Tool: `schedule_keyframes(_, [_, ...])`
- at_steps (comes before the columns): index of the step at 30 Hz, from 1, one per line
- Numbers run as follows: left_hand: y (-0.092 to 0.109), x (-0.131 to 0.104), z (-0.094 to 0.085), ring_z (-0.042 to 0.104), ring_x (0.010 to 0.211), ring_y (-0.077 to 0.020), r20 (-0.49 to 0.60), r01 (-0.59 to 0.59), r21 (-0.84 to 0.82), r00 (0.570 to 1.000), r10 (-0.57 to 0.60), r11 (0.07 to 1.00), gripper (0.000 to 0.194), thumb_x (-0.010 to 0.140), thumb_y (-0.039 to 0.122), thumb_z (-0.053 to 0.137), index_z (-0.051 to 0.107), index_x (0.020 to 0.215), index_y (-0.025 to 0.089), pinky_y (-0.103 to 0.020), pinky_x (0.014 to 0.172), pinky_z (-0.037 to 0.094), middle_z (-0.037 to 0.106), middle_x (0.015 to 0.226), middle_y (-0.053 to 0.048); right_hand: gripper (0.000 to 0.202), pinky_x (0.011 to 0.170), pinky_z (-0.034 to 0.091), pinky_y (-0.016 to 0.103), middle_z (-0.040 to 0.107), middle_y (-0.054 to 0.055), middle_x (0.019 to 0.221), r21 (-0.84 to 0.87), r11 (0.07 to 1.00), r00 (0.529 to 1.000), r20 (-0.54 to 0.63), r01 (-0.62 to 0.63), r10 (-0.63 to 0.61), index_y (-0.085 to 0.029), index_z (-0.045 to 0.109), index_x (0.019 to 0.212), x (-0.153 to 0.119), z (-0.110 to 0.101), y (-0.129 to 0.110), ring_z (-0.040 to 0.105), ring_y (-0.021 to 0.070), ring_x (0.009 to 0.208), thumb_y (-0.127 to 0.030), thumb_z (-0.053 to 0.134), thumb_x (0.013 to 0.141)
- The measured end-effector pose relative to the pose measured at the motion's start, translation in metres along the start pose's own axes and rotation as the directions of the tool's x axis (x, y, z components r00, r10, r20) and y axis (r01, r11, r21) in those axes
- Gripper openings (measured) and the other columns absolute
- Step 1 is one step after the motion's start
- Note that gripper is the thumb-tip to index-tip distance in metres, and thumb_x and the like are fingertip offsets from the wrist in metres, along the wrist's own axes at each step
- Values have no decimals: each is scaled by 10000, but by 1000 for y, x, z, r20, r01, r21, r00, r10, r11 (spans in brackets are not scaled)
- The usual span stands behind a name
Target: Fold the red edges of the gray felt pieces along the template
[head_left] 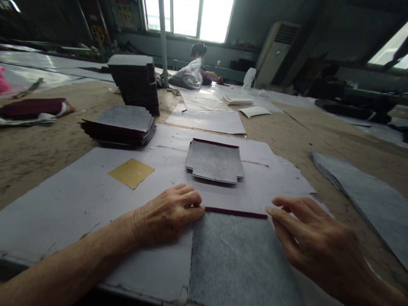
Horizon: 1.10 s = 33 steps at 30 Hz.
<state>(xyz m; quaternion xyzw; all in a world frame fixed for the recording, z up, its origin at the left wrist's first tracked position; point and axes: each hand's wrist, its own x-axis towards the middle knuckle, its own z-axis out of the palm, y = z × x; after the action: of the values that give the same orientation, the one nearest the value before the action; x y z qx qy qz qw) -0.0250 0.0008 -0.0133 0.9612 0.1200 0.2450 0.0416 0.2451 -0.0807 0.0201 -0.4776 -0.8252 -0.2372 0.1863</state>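
Note:
A grey, cloth-like sheet (pixel 236 259) lies in front of me, its far edge turned over into a narrow dark maroon strip (pixel 236 212). At the left end of that strip, my left hand (pixel 172 210) has its fingers curled, with thumb and forefinger closed on the corner. My right hand (pixel 315 238) is at the opposite end, fingertips drawn together at the right corner. Just beyond both hands sits a small stack of grey pieces (pixel 215 161) with notched corners and a maroon folded edge.
White paper (pixel 159 263) covers the worktable, with a yellow card (pixel 132 173) at left. Behind it stand a low stack (pixel 123 121) and a tall dark stack (pixel 137 85). More grey sheets (pixel 363 191) lie at right. Another person (pixel 207 76) sits across the table.

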Motion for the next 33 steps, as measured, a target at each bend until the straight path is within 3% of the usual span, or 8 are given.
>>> schedule_keyframes(2, [0,-1,1,467,772,-167,16,2,11,1000,-3,1000,271,766,28,407,567,965,118,-337,699,429,542,868,-67,202,626,479,309,604,101,882,74,996,997,-53,56,-52,-113,632,841,17,4,-15,536,200,786,-75,436,810])
schedule_keyframes(5, [-3,-2,3,475,782,-170,25,20,15,999,-21,1000,282,762,42,430,571,991,128,-344,710,429,543,878,-65,253,650,486,284,591,81,817,371,917,987,15,145,-162,-100,619,896,36,21,-39,501,165,735,-42,386,819])
schedule_keyframes(8, [-4,-3,1,489,785,-160,-67,41,-29,997,-42,999,321,749,26,417,572,1007,136,-328,713,442,550,876,-68,279,654,490,294,564,83,792,510,850,983,49,130,-179,-88,608,922,38,40,-51,481,166,734,-40,349,830])
schedule_keyframes(11, [9,-2,-3,498,754,-146,-189,84,-93,977,-100,992,347,716,8,405,576,985,146,-305,683,446,567,868,-66,298,711,487,320,556,89,858,561,823,993,17,88,-118,-83,580,1030,32,50,-50,480,170,791,-28,360,836])
schedule_keyframes(16, [55,-4,-6,507,717,-179,-60,278,-83,957,-284,957,214,722,94,445,580,879,146,-333,650,431,580,816,-71,360,751,481,348,524,100,909,603,793,992,28,83,-124,-82,534,1129,29,52,-47,465,178,836,-7,352,828])
schedule_keyframes(19, [69,-7,-4,511,761,-202,-38,337,-28,940,-338,941,177,747,125,450,564,881,136,-356,691,440,582,825,-77,385,749,483,369,503,107,913,575,810,984,44,116,-173,-85,525,1154,31,52,-48,458,189,836,-17,344,821])
schedule_keyframes(27, [66,-9,-2,487,743,-201,-47,340,-25,939,-340,940,163,731,130,444,571,834,127,-361,679,432,580,825,-80,414,703,480,332,459,92,882,542,833,981,73,113,-181,-130,518,1176,34,53,-50,450,173,800,-35,343,813])
schedule_keyframes(33, [66,-8,-1,489,748,-212,-32,334,-16,942,-334,943,241,708,143,462,582,917,132,-380,673,429,584,851,-86,446,694,444,329,459,70,865,493,868,961,207,60,-184,-232,532,1174,39,50,-53,443,174,785,-41,376,803])
